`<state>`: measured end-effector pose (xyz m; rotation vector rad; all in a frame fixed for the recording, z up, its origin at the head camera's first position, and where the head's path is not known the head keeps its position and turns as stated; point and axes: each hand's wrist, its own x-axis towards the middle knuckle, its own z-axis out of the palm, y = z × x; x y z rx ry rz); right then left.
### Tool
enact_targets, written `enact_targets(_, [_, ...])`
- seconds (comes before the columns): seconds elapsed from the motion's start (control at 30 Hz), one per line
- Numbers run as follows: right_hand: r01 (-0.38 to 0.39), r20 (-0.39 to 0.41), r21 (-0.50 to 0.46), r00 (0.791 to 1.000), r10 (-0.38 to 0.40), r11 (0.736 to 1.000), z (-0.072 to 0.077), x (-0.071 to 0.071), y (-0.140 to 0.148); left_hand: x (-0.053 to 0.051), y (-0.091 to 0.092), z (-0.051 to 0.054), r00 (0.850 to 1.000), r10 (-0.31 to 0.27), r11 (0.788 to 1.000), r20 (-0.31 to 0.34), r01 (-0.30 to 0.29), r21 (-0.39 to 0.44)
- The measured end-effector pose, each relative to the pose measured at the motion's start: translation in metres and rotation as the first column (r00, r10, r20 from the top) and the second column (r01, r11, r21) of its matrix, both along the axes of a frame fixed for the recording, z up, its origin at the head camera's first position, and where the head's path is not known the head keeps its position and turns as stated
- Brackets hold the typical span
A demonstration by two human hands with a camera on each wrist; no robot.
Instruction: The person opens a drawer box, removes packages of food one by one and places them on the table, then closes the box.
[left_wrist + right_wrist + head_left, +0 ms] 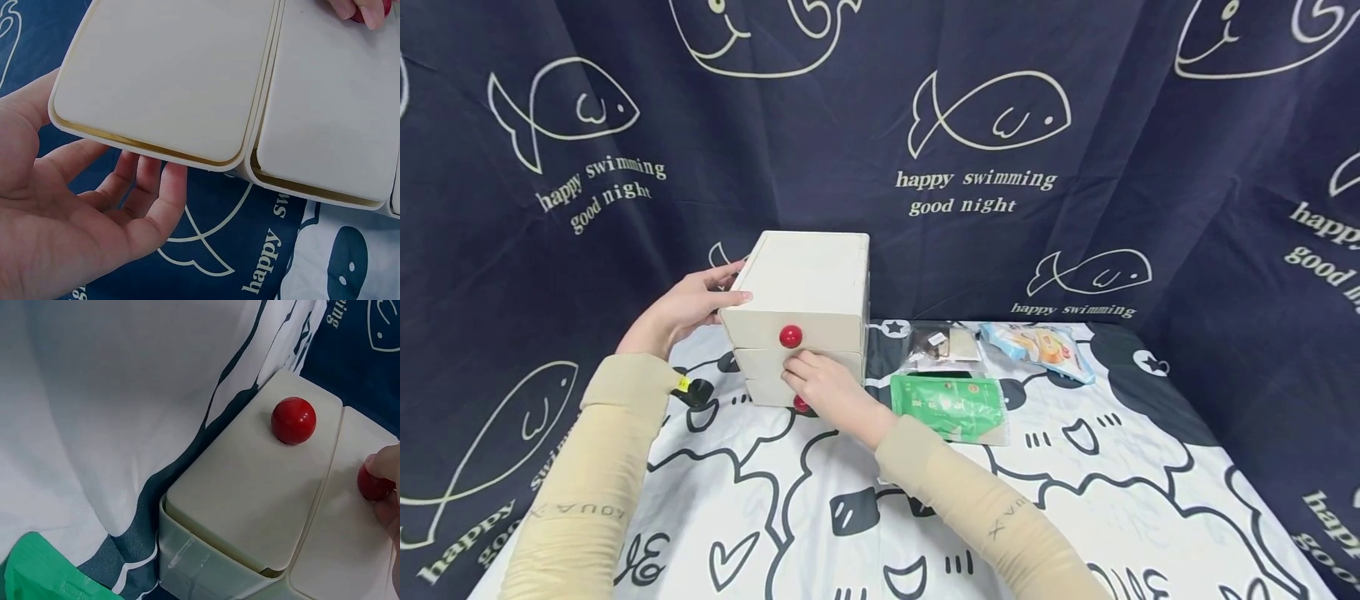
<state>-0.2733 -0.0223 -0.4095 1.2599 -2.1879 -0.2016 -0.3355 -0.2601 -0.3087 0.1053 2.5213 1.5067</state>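
Observation:
A white box with three stacked drawers (797, 271) stands at the back left of the cloth, each drawer front bearing a red knob. My left hand (688, 304) rests on its upper left edge, thumb on top; in the left wrist view that hand (100, 200) has its fingertips against the side. With thumb and fingers my right hand (835, 396) pinches the middle drawer's knob, which shows as a red knob (374, 482) in the right wrist view. The bottom knob (293, 420) is untouched. All the drawers look closed.
Right of the box lie a green packet (951, 408), a clear bag with dark and pale contents (943, 346) and a blue-and-white food packet (1045, 350). A black object with a yellow label (698, 392) lies left of the box. A dark curtain hangs behind.

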Motion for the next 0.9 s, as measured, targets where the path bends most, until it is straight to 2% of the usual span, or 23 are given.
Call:
enact_targets(0.33, [-0.003, -0.020, -0.013, 1.000, 0.003, 1.000, 0.0008, -0.0022, -0.0020, 0.0014, -0.0006, 0.0031, 1.000, -0.003, 1.000, -0.006, 0.003, -0.005])
enact_targets(0.57, [0.001, 0.011, 0.003, 1.000, -0.001, 1.000, 0.0002, -0.0021, 0.0000, 0.0011, 0.0007, 0.0025, 1.000, -0.003, 1.000, -0.002, 0.003, 0.007])
enact_targets(0.77, [-0.017, 0.023, -0.001, 1.000, 0.018, 1.000, -0.0008, 0.0016, 0.0024, 0.0006, 0.0004, 0.0011, 1.000, -0.001, 1.000, -0.001, 0.001, 0.007])
enact_targets(0.9, [-0.011, -0.001, -0.009, 1.000, 0.011, 1.000, -0.0029, 0.0064, 0.0028, 0.0031, 0.0007, 0.0020, 1.000, 0.003, 1.000, -0.001, -0.003, 0.010])
